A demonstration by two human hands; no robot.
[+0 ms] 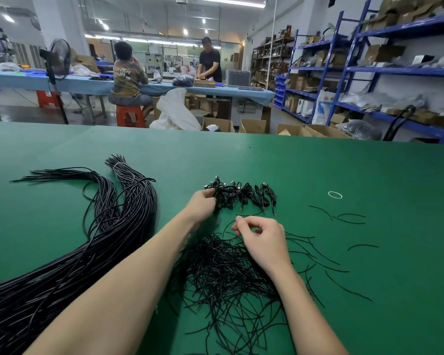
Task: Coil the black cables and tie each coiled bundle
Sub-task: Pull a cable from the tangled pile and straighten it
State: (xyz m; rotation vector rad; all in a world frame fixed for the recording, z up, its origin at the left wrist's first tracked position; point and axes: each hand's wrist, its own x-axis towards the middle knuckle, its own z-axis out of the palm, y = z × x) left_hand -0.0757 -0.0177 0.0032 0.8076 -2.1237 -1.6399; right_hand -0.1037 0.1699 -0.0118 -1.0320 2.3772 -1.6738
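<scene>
Fingers point(210, 198) of the left hand point(201, 204) are curled round the left end of a row of coiled black cable bundles point(241, 194); the row's long axis runs left to right across the green tabletop point(318, 162), connector ends pointing away from the person. Right hand point(263, 238) hovers over a heap of short black tie wires point(228, 272), thumb and forefinger pinching one thin tie. Long uncoiled black cables point(108, 226) lie at the left, running from the near-left edge toward the far side, loose ends fanned outward. One white rubber band point(335, 194) lies well apart at the right. Beyond: open cardboard boxes point(254, 125) on the floor, contents indistinct; blue shelving point(344, 70) carrying boxes and bags; two persons at a blue bench point(75, 83).
</scene>
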